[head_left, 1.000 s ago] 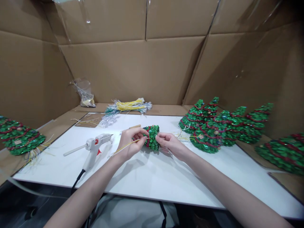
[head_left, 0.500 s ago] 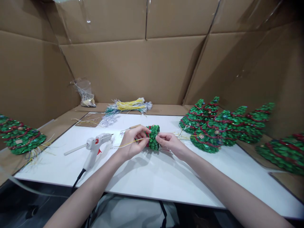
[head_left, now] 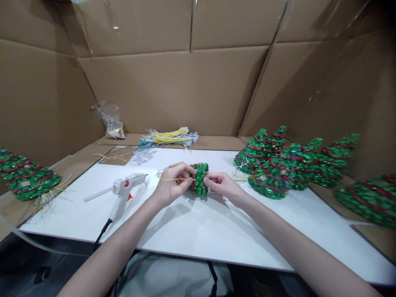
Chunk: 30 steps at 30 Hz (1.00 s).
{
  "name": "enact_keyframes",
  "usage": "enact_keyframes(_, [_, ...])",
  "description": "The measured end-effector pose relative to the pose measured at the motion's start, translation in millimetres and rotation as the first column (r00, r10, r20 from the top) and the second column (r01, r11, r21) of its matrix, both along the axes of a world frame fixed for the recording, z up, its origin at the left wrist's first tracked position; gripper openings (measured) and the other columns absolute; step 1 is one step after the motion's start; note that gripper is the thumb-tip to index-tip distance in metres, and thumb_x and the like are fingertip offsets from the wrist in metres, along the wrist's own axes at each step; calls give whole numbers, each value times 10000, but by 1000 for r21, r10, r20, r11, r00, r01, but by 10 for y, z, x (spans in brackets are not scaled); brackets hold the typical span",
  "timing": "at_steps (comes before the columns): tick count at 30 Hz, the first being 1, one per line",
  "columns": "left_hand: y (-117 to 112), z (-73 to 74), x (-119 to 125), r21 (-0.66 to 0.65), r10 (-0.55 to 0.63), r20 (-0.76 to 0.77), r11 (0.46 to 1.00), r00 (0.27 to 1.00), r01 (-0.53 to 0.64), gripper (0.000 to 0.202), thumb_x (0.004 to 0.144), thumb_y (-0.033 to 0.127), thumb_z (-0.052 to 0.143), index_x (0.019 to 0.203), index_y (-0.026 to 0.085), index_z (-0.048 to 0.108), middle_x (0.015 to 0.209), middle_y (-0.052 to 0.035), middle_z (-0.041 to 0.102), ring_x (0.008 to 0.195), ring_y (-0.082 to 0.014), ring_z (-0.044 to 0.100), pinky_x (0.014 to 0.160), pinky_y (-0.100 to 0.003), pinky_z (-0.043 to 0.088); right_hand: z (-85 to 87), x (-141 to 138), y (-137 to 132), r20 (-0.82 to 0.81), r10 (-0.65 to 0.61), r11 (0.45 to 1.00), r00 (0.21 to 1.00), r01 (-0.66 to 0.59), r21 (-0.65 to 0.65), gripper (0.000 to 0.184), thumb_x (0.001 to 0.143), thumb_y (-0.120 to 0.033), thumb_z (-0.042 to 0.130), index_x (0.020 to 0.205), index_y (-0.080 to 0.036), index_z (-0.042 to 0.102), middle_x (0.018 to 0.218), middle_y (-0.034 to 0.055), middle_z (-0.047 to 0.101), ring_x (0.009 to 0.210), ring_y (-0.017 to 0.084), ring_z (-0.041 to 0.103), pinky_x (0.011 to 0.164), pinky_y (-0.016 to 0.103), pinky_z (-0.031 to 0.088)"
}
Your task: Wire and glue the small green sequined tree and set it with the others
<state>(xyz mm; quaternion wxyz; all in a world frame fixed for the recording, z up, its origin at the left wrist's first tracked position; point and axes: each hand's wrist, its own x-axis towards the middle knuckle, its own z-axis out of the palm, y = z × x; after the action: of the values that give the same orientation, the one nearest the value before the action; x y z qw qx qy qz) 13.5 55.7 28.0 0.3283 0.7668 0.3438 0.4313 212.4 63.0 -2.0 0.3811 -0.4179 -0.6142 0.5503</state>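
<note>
**Head view: green tree part-way through, wire between the fingers**

Position: the green tree (head_left: 201, 189) sits between both hands, over the middle of the white table (head_left: 201, 231). I cannot tell whether it touches the surface.

Hands: the left hand (head_left: 173, 184) pinches a yellow wire (head_left: 167, 179) between thumb and finger, the free end running out leftward. The right hand (head_left: 223, 186) grips the tree's right edge, thumb uppermost.

Done: red trim shows on the tree's visible part. The other trees (head_left: 269, 187) standing to the right carry red trim and small ornaments; I judge them complete or nearly so. A similar tree (head_left: 26, 179) lies at the far left, loose wires at its base.

Left: the held wire has a loose tail, so I judge its placing unfinished. Its inner end is too small to make out, and the left hand hides much of the tree.

Supplies: the glue gun (head_left: 119, 205) rests on the table, untouched. A wire bundle (head_left: 171, 136) lies at the back, spare in my judgement.
</note>
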Motion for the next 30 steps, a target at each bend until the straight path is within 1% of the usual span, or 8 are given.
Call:
enact_keyframes(4, [-7, 27, -16, 8, 3, -22, 1000, 1000, -3, 175, 743, 156, 532, 891, 127, 621, 651, 2, 593, 598, -116, 552, 580, -211, 433, -4, 8, -2, 45, -25, 999, 999, 24, 41, 538, 635, -673, 654, 594, -158, 501, 439, -93, 269, 403, 36, 185, 402, 229, 93])
enact_keyframes(8, [-16, 76, -43, 12, 58, 69, 998, 996, -59, 137, 732, 144, 519, 835, 125, 609, 589, 22, 545, 558, -101, 523, 545, -195, 408, -6, 1, -6, 40, -30, 999, 999, 28, 35, 524, 646, -659, 657, 599, -161, 499, 444, -94, 263, 406, 38, 184, 407, 231, 96])
enact_keyframes(11, [-17, 93, -46, 0, 64, 88, 998, 994, -65, 134, 727, 140, 522, 831, 123, 605, 599, 19, 548, 564, -102, 525, 551, -197, 416, 3, -5, -7, 32, -24, 999, 999, 23, 26, 526, 646, -662, 655, 607, -162, 499, 452, -93, 266, 409, 39, 187, 409, 232, 96])
enact_keyframes(15, [-9, 84, -42, -11, 55, 75, 998, 996, -55, 120, 739, 142, 526, 826, 127, 608, 620, 10, 566, 578, -105, 532, 563, -200, 426, 16, -3, -8, 37, -20, 1000, 999, 20, 20, 534, 641, -675, 650, 608, -163, 499, 454, -95, 253, 409, 41, 176, 407, 233, 94])
enact_keyframes(18, [0, 52, -34, -4, 42, 64, 999, 997, -41, 113, 758, 148, 527, 835, 132, 608, 636, 6, 574, 590, -108, 544, 576, -204, 437, 27, -6, -12, 35, -15, 1000, 999, 14, 25, 535, 641, -675, 650, 599, -164, 496, 459, -92, 249, 416, 41, 171, 410, 230, 91])
enact_keyframes(25, [4, -60, 33, 25, -27, -43, 999, 999, 28, 137, 785, 151, 531, 902, 151, 602, 665, 8, 589, 613, -114, 566, 601, -210, 454, 58, -26, -22, 58, -3, 998, 998, -1, 60, 535, 621, -678, 658, 582, -166, 510, 436, -87, 276, 403, 47, 212, 394, 228, 131])
enact_keyframes(27, [-4, -50, 27, 41, -25, -57, 999, 998, 27, 150, 773, 142, 537, 909, 147, 602, 663, 9, 587, 607, -113, 559, 599, -210, 448, 62, -27, -22, 63, -17, 998, 998, 12, 67, 542, 604, -685, 664, 570, -168, 505, 436, -86, 275, 402, 49, 223, 392, 228, 141])
enact_keyframes(30, [-16, 6, -13, 73, 25, -32, 997, 999, -22, 151, 760, 125, 528, 887, 140, 608, 629, 19, 561, 582, -104, 531, 576, -201, 424, 55, -24, -21, 69, -43, 997, 997, 38, 67, 551, 605, -692, 655, 549, -172, 480, 442, -81, 278, 403, 52, 243, 393, 228, 153])
